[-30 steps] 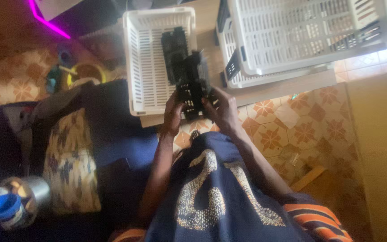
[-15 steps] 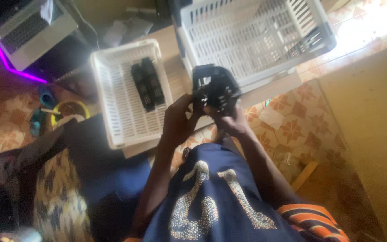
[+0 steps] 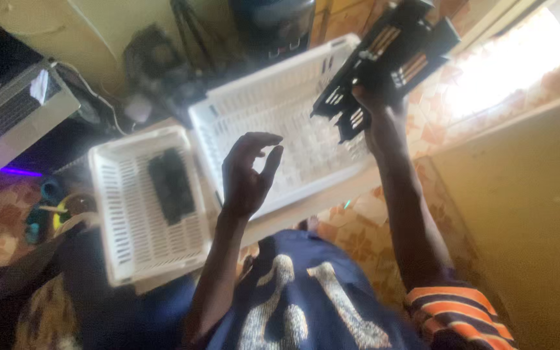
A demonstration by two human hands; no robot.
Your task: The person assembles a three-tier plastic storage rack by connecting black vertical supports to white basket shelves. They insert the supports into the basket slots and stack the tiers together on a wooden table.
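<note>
My right hand (image 3: 376, 110) is raised over the far right corner of a large white slotted basket (image 3: 273, 110) and grips a black electronic part (image 3: 384, 61) with gold-coloured contact strips. My left hand (image 3: 247, 172) hovers open in front of the same basket, fingers curled and apart, holding nothing. To the left stands a smaller white slotted basket (image 3: 131, 227) with another black part (image 3: 170, 185) lying inside it. Both baskets rest on a low pale surface in front of me.
An open silver laptop (image 3: 21, 110) sits at the far left above a purple glow. Dark cables and a dark round container (image 3: 273, 23) stand behind the baskets. Patterned floor tiles (image 3: 358, 227) lie below, with a plain yellowish panel (image 3: 526, 214) at the right.
My right hand has lifted the black part up and to the right, away from my lap. My left hand has let go of it and now hangs open.
</note>
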